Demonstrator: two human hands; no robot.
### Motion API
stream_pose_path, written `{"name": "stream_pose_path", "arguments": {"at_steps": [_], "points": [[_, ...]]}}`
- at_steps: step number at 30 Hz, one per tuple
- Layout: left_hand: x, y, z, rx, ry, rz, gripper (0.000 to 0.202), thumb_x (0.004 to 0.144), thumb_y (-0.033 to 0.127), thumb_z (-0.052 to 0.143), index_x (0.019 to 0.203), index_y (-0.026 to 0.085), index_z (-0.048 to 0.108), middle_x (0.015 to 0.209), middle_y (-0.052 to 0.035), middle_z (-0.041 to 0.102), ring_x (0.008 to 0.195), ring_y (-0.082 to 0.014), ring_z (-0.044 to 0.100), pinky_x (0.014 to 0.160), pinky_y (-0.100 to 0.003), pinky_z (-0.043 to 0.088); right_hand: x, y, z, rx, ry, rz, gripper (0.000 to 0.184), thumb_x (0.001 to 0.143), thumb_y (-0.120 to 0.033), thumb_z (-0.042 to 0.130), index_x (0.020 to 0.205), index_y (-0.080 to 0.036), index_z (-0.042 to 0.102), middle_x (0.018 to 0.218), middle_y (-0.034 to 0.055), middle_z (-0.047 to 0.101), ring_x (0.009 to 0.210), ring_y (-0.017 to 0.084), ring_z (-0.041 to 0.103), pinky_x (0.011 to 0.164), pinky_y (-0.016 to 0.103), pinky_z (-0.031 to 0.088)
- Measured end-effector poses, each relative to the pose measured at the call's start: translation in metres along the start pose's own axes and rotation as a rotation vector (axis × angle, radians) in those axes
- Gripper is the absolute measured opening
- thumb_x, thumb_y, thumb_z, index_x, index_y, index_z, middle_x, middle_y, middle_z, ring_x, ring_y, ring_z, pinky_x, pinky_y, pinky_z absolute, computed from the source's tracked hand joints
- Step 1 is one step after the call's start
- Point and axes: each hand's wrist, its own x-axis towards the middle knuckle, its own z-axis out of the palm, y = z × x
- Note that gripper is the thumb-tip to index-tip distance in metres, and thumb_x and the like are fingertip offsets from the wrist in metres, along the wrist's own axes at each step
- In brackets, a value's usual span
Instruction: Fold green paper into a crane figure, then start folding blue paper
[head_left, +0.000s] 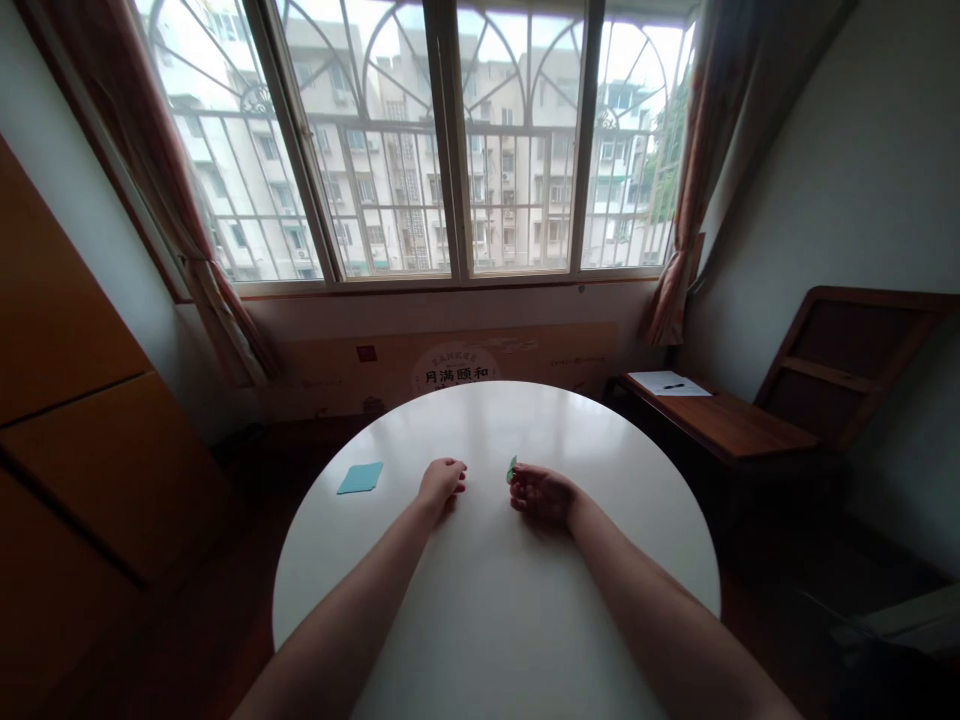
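Centre: my right hand [541, 493] pinched a green piece [512, 466], not yet set down; my left hand [441, 482] curled, contents I couldn't tell; left of centre: teal square [360, 478] lay untouched.

A smooth, glossy finish is shown by the white bench [480, 620], in which daylight is mirrored, while a matt, paper-like face is shown by the teal square [361, 478]. Polished wood is seen in the chair [757, 425], plain paper in the sheet [654, 381] laid on it. The curtains [169, 165] are made of cloth, and the wall [840, 180] is finished matt.
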Motion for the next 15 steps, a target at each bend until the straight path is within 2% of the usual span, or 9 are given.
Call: {"name": "stream_pose_path", "arguments": {"at_steps": [3, 5, 7, 8, 10, 15], "points": [[-0.008, -0.008, 0.004, -0.023, 0.013, 0.143, 0.033, 0.096, 0.034, 0.062, 0.124, 0.016, 0.060, 0.121, -0.0100, 0.063, 0.100, -0.0226, 0.065, 0.084, -0.042, 0.057, 0.003, 0.006, 0.012, -0.037, 0.051, -0.110, 0.017, 0.095, -0.029, 0.065, 0.102, -0.013, 0.064, 0.086, 0.0004, 0.063, 0.065, 0.011, 0.060, 0.060, 0.025, 0.054], [-0.016, -0.011, 0.005, -0.037, 0.032, 0.260, 0.024, 0.097, 0.033, 0.058, 0.109, 0.013, 0.065, 0.100, -0.0069, 0.068, 0.081, -0.0178, 0.067, 0.070, -0.034, 0.058, 0.005, 0.012, 0.025, -0.072, 0.098, -0.181, 0.020, 0.084, -0.029, 0.076, 0.093, -0.015, 0.065, 0.072, -0.0032, 0.058, 0.055, 0.008, 0.053, 0.055, 0.022, 0.050], [-0.025, -0.008, 0.004, -0.056, 0.068, 0.381, 0.026, 0.099, 0.032, 0.049, 0.101, 0.013, 0.067, 0.087, -0.0066, 0.068, 0.071, -0.0174, 0.065, 0.055, -0.027, 0.054, 0.006, 0.017, 0.037, -0.119, 0.135, -0.249, 0.025, 0.077, -0.034, 0.081, 0.088, -0.017, 0.068, 0.070, -0.0027, 0.058, 0.054, 0.008, 0.051, 0.049, 0.020, 0.047], [-0.030, -0.004, 0.002, -0.062, 0.081, 0.451, 0.027, 0.097, 0.033, 0.049, 0.100, 0.014, 0.068, 0.089, -0.0071, 0.068, 0.072, -0.0175, 0.065, 0.053, -0.025, 0.053, 0.006, 0.019, 0.042, -0.148, 0.142, -0.271, 0.026, 0.075, -0.036, 0.082, 0.086, -0.017, 0.069, 0.070, -0.0015, 0.060, 0.055, 0.009, 0.053, 0.046, 0.020, 0.045], [-0.040, 0.005, -0.002, -0.059, 0.089, 0.582, 0.024, 0.094, 0.034, 0.053, 0.095, 0.016, 0.070, 0.094, -0.0078, 0.070, 0.076, -0.0175, 0.066, 0.057, -0.025, 0.053, 0.004, 0.020, 0.049, -0.200, 0.155, -0.309, 0.029, 0.071, -0.040, 0.084, 0.083, -0.017, 0.070, 0.071, 0.0002, 0.062, 0.055, 0.011, 0.054, 0.042, 0.020, 0.043], [-0.058, 0.022, -0.010, -0.025, -0.001, 0.804, 0.012, 0.087, 0.023, 0.063, 0.081, 0.019, 0.073, 0.082, -0.0044, 0.070, 0.072, -0.0152, 0.065, 0.056, -0.022, 0.051, -0.002, 0.016, 0.055, -0.259, 0.171, -0.375, 0.034, 0.071, -0.046, 0.083, 0.082, -0.018, 0.070, 0.074, 0.0022, 0.065, 0.057, 0.012, 0.058, 0.041, 0.021, 0.047]]}}
